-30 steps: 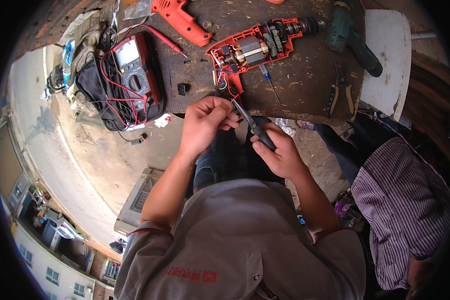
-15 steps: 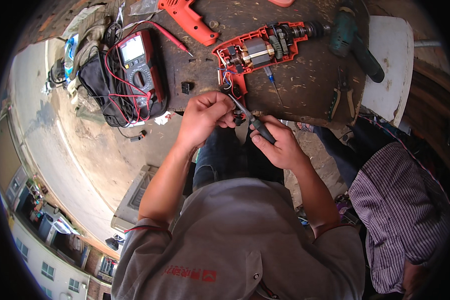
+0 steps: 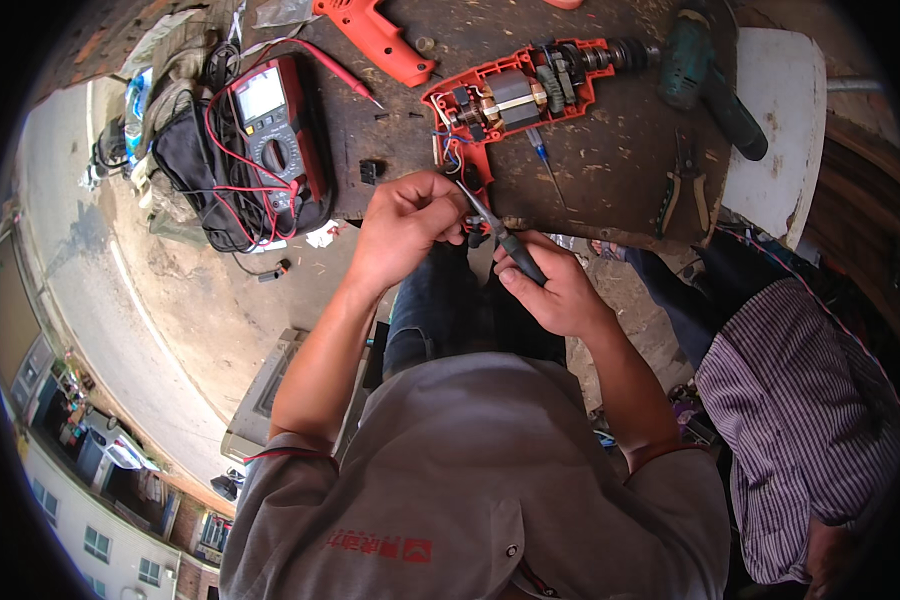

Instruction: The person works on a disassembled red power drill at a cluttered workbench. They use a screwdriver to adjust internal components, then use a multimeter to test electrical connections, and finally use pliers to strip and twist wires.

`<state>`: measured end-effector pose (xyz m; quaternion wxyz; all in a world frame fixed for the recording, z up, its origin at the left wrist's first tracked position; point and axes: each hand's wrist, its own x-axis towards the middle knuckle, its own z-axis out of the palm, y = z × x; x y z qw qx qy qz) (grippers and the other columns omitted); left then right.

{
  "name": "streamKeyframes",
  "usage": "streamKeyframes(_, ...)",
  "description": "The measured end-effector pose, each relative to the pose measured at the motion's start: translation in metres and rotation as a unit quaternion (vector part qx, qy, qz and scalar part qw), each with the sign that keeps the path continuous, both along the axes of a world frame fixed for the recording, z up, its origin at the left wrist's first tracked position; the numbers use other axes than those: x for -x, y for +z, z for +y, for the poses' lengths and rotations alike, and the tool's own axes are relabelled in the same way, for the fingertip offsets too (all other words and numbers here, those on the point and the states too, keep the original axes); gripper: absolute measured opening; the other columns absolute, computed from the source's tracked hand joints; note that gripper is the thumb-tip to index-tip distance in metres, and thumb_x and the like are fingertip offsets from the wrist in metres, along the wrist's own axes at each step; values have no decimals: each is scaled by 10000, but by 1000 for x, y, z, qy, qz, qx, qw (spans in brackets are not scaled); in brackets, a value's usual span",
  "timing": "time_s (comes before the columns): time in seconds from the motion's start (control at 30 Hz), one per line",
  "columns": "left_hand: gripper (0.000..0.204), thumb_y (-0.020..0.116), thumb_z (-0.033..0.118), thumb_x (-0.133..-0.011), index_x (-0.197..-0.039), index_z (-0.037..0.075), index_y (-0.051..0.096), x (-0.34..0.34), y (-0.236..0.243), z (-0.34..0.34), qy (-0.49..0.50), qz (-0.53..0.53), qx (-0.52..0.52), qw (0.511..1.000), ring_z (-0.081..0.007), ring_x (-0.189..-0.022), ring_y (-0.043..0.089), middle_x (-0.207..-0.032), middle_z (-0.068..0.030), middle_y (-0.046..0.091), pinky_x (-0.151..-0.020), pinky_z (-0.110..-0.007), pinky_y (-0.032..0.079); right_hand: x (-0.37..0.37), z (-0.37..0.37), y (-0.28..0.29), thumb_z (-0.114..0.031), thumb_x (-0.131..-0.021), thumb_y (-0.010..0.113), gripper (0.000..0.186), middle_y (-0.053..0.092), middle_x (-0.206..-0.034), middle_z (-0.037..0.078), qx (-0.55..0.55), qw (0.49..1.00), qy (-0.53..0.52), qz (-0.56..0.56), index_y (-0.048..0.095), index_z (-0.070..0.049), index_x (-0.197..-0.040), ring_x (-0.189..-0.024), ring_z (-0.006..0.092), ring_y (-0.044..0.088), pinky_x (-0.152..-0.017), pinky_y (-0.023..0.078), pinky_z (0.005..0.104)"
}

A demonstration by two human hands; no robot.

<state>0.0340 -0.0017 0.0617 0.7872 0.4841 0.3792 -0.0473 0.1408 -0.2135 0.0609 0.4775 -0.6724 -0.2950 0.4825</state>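
My left hand is closed in a pinch at the near edge of the workbench. What its fingertips hold is too small to make out. In my right hand are what look like needle-nose pliers, dark-handled, their slim grey metal tip touching or nearly touching my left fingertips. Just beyond both hands lies an opened orange-red power drill, its motor, gears and chuck exposed. Loose wires show at its handle, which is partly hidden behind my hands and the pliers. A blue-handled screwdriver lies against the drill body.
Left on the bench are a red multimeter on a black pouch, a red probe, a small black part and the orange casing half. Rightward lie a green cordless drill and pliers. A person in a striped shirt sits nearby.
Both hands and the pliers have shifted very slightly leftward and stay together in nearly the same pose. The things on the bench keep their places.
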Motion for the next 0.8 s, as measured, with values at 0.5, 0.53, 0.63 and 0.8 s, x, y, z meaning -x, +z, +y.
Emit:
streamKeyframes(0.5, 100, 588, 4, -920, -936, -50, 670, -1, -1, 2, -21, -2, -19, 1000, -138, -692, 657, -816, -67, 683, -698, -290, 553, 7, 4, -1, -97, -926, 699, 159, 603, -859, 166, 19, 999, -21, -30, 608, 33, -918, -773, 363, 613, -710, 487, 426)
streamKeyframes(0.53, 101, 585, -1, -917, -937, -50, 671, 0, -2, 2, -19, -1, -17, 1000, -138, -693, 658, -818, -67, 683, -698, -289, 553, 7, 4, -2, -97, -925, 701, 162, 602, -852, 166, 19, 999, -18, -27, 606, 33, -911, -767, 362, 613, -707, 486, 428)
streamKeyframes(0.63, 101, 595, 18, -936, -948, -40, 677, 1, -5, 0, -10, -4, -13, 1000, -133, -702, 667, -822, -61, 687, -692, -283, 548, 5, 3, -3, -101, -922, 706, 159, 615, -857, 167, 34, 999, -7, -37, 621, 33, -917, -770, 363, 623, -710, 494, 422)
streamKeyframes(0.8, 131, 618, 98, -997, -994, -16, 683, 8, -7, 0, -31, 22, -33, 999, -118, -725, 679, -832, -44, 699, -684, -266, 537, 7, 0, -5, -113, -927, 713, 171, 673, -932, 149, 58, 998, -14, 4, 678, 29, -1015, -844, 301, 678, -791, 526, 363)
